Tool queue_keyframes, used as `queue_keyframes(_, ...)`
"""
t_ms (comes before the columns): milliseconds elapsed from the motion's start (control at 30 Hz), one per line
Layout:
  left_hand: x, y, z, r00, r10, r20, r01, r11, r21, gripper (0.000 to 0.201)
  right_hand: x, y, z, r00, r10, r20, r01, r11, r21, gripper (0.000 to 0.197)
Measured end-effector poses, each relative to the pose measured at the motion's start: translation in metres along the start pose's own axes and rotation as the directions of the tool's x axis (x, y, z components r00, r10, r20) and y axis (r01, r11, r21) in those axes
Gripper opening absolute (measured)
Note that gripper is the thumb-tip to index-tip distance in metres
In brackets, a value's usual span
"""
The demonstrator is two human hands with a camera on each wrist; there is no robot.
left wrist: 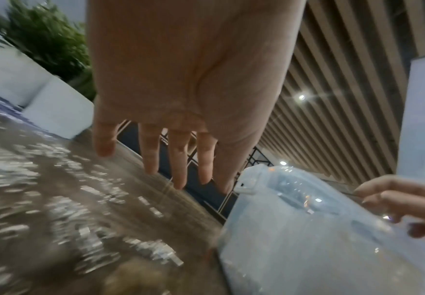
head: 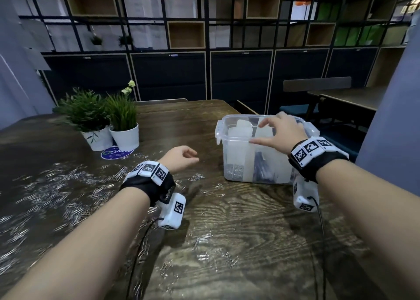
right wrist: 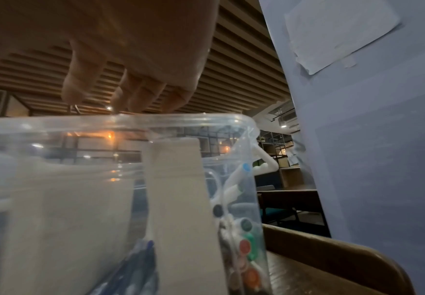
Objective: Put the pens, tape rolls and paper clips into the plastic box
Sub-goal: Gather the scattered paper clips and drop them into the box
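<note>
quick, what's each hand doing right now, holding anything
Left hand: open, fingers straight, holding nothing, above the table.
Right hand: open, fingers spread over the plastic box; whether it pinches anything cannot be told.

- We see a dark wooden table (head: 238, 220), grain glossy under reflections.
- A clear, smooth plastic box (head: 236, 163) with translucent dividers.
- Shiny silver metal paper clips (head: 75, 186).
- Two smooth white plant pots (head: 126, 138).

head cam high, wrist cams low; all share plastic box (head: 229, 127).
</note>
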State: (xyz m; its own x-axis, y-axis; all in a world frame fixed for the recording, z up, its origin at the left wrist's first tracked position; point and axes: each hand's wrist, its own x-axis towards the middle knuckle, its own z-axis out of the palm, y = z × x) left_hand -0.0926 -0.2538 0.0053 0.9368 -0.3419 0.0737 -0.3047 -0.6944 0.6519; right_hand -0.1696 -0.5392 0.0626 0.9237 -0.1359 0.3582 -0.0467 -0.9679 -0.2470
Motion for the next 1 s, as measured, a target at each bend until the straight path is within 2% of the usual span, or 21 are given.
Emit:
queue_keyframes(67, -0.01, -0.019, 0.003, 0.993, -0.104, 0.047, 0.099, 0.991, 0.088, 0.037, -0.012, -0.01, 0.003, 0.996, -0.072, -0.042, 0.078, 0.984, 0.161, 0.044)
queue_keyframes(100, -0.016, -0.027, 0.005, 0.987, -0.152, 0.059, 0.143, 0.98, 0.135, 0.041, -0.018, -0.018, 0.006, 0.996, -0.093, -0.005, 0.091, 0.962, 0.258, 0.041)
queue_keyframes(167, -0.024, -0.04, 0.008, 0.972, -0.228, 0.051, 0.213, 0.956, 0.2, 0.05, -0.029, -0.034, 0.015, 0.976, -0.128, 0.176, 0.056, 0.928, 0.367, 0.039)
queue_keyframes(267, -0.027, -0.053, 0.014, 0.957, -0.289, 0.033, 0.27, 0.924, 0.271, 0.062, -0.038, -0.053, 0.041, 0.855, -0.147, 0.497, 0.003, 0.961, 0.278, 0.052)
queue_keyframes(333, -0.023, -0.056, 0.016, 0.952, -0.304, 0.027, 0.281, 0.908, 0.311, 0.067, -0.04, -0.058, 0.061, 0.808, -0.117, 0.578, 0.021, 0.985, 0.17, 0.064)
queue_keyframes(433, -0.011, -0.056, 0.018, 0.946, -0.321, 0.034, 0.293, 0.897, 0.331, 0.071, -0.037, -0.062, 0.087, 0.802, -0.083, 0.592, 0.031, 0.995, 0.098, 0.081)
queue_keyframes(500, -0.001, -0.055, 0.017, 0.942, -0.332, 0.046, 0.297, 0.89, 0.345, 0.064, -0.032, -0.064, 0.099, 0.796, -0.067, 0.602, 0.038, 0.997, 0.061, 0.083)
queue_keyframes(667, 0.022, -0.063, 0.016, 0.927, -0.372, 0.053, 0.337, 0.885, 0.321, 0.057, -0.015, -0.067, 0.119, 0.8, -0.08, 0.595, 0.1, 0.995, -0.001, 0.052)
queue_keyframes(933, 0.033, -0.076, 0.015, 0.914, -0.397, 0.078, 0.367, 0.894, 0.257, 0.028, 0.002, -0.077, 0.135, 0.806, -0.131, 0.578, 0.085, 0.991, 0.106, 0.024)
queue_keyframes(1000, 0.034, -0.08, 0.013, 0.908, -0.411, 0.079, 0.381, 0.891, 0.248, 0.029, 0.004, -0.078, 0.137, 0.802, -0.132, 0.582, 0.077, 0.99, 0.119, 0.021)
